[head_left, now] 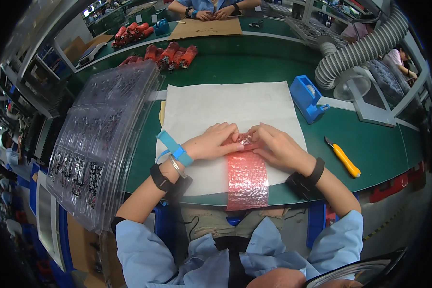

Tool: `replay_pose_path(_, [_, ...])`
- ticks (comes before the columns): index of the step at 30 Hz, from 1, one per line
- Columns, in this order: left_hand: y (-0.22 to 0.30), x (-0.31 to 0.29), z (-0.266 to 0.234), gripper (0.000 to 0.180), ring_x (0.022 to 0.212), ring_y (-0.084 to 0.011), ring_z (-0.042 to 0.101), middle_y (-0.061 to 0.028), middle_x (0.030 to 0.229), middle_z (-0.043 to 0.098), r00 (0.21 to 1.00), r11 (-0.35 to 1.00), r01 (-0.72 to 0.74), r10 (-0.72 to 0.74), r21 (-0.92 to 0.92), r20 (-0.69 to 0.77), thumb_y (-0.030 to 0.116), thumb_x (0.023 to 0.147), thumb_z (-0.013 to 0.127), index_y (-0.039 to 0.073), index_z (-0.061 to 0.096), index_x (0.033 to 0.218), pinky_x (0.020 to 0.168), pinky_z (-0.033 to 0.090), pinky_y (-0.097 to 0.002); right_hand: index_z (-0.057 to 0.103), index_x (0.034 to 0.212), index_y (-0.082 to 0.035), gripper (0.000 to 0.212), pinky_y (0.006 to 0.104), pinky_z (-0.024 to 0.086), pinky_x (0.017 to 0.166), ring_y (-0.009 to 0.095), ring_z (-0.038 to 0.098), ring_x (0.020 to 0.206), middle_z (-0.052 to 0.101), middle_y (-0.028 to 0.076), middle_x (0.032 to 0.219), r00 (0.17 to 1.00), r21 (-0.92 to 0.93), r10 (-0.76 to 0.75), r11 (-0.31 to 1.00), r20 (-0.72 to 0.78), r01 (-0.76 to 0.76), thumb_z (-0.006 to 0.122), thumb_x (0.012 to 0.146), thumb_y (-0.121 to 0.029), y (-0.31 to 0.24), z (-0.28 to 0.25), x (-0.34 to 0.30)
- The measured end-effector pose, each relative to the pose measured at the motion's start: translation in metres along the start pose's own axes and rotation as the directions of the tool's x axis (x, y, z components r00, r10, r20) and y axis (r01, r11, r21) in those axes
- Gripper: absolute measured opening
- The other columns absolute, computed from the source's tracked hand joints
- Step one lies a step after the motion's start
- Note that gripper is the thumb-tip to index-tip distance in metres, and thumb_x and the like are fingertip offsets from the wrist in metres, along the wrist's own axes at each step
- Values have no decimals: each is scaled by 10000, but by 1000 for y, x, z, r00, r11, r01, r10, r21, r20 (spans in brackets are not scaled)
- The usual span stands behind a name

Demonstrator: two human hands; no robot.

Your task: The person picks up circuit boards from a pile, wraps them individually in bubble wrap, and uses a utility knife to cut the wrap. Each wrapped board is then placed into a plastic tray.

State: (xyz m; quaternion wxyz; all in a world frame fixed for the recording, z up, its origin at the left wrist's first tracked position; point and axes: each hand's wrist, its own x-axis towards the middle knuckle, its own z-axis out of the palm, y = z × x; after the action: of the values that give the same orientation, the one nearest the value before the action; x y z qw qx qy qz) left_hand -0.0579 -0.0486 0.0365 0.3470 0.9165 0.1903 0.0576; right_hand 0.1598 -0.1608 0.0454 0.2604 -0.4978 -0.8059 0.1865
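Observation:
A strip of red bubble wrap [247, 180] lies on a white sheet [192, 103], its near end hanging over the table's front edge. The far end is folded or rolled into a bunch between my two hands. My left hand [213, 140] grips the left side of that bunch with bent fingers, the thumb along its near edge. My right hand [278, 146] pinches the right side, fingertips pressed on the top. Whatever may lie inside the wrap is hidden.
Stacked clear trays [98, 125] of small parts stand at the left. Red wrapped bundles [173, 55] lie behind. To the right are a blue tape dispenser [306, 98], an orange cutter knife [343, 157] and a grey flexible duct [360, 45]. Another person's hands [213, 15] work across the table.

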Motion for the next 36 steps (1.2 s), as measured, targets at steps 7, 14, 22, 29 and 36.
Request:
replay_pose_path(7, [15, 3, 16, 307, 885, -299, 507, -121, 925, 499, 966, 964, -115, 164, 239, -198, 155, 782, 697, 43, 470, 957, 789, 440, -383, 566, 995, -14, 266, 416, 488, 946, 363, 572, 1097, 573, 147, 1197, 978, -225, -202, 956, -52, 185, 688, 762, -55, -9, -12, -8])
replay_pose_path(14, [13, 5, 22, 347, 899, -300, 521, -120, 957, 502, 929, 889, -121, 258, 441, -265, 107, 734, 697, 49, 496, 1010, 792, 448, -398, 572, 1046, -27, 279, 413, 459, 1007, 346, 565, 1125, 573, 157, 1222, 949, -357, -316, 887, -7, 293, 672, 805, -125, -20, -5, -29])
replay_pose_path(22, [23, 12, 28, 347, 909, -269, 535, -105, 997, 504, 928, 757, -48, 274, 652, -250, 130, 732, 680, 75, 509, 1029, 771, 456, -374, 560, 1272, -46, 443, 370, 449, 1009, 293, 518, 1225, 556, 144, 1306, 962, -232, -221, 939, 158, 254, 617, 879, -242, -41, 31, -53])
replay_pose_path(29, [7, 19, 24, 282, 907, -249, 559, -96, 1020, 529, 911, 733, -45, 308, 679, -272, 98, 751, 628, 94, 524, 1013, 748, 465, -351, 563, 1278, -62, 457, 400, 429, 1032, 324, 484, 1267, 555, 166, 1302, 958, -202, -230, 944, 170, 263, 621, 891, -299, -34, 26, -35])
replay_pose_path(36, [4, 13, 6, 331, 979, -242, 567, -56, 1242, 570, 950, 704, -20, 236, 710, -206, 212, 766, 700, 107, 559, 1046, 818, 455, -365, 554, 1281, -60, 434, 425, 383, 1071, 320, 459, 1289, 503, 163, 1368, 968, -148, -173, 968, 183, 201, 582, 909, -281, -29, 17, -32])
